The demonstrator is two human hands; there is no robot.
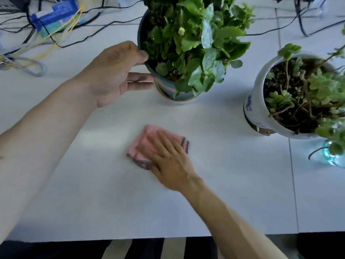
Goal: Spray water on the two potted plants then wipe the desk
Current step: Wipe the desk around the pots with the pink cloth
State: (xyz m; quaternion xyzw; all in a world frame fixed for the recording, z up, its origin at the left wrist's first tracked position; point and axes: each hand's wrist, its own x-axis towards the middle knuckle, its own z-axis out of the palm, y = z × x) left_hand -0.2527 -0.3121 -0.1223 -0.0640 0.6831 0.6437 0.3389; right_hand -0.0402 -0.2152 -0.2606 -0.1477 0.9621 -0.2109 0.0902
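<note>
A leafy plant grows in a dark teal pot (169, 89) at the top centre of the white desk (93, 193). My left hand (113, 71) grips the left side of that pot, thumb on the rim and fingers against the wall. A second plant stands in a white pot with blue marks (255, 107) at the right. My right hand (168, 156) lies flat, fingers spread, pressing a pink cloth (144, 144) with a dark patterned edge onto the desk in front of the teal pot; hand and cloth are blurred.
A clear bluish bottle (332, 157), probably the sprayer, is half hidden under the leaves at the right edge. Black and yellow cables (61, 37) and a blue box (54, 17) lie at the back left. The desk's front edge runs along the bottom.
</note>
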